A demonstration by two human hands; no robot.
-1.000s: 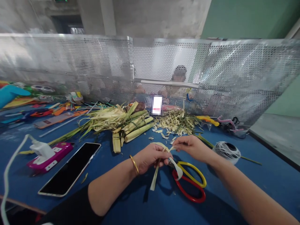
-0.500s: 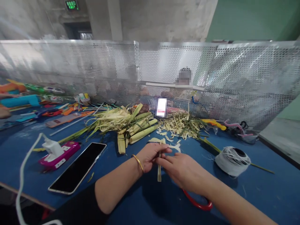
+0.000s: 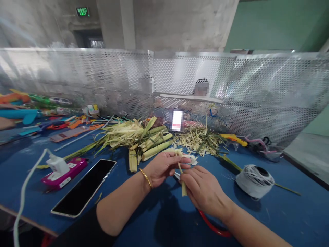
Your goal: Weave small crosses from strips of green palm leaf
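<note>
My left hand (image 3: 163, 167), a gold bangle on its wrist, pinches the upper part of a pale palm-leaf strip (image 3: 183, 183) above the blue table (image 3: 282, 212). Just right of it my right hand (image 3: 203, 188) closes its fingers on the same strip lower down, and the strip's end pokes out between the two hands. Under my right wrist a red scissor handle (image 3: 214, 228) shows; the rest of the scissors is hidden.
A pile of cut leaf stalks (image 3: 144, 137) and trimmings (image 3: 200, 139) lies behind the hands. A dark phone (image 3: 84, 187) and a pink power strip (image 3: 64, 169) with a white charger sit left. A white string spool (image 3: 254, 175) stands right. A perforated metal screen (image 3: 231, 89) runs across the back.
My right hand came down from beside the left, across the scissors, and now grips the strip lower down. The strip, earlier curled and long, is held straighter between both hands.
</note>
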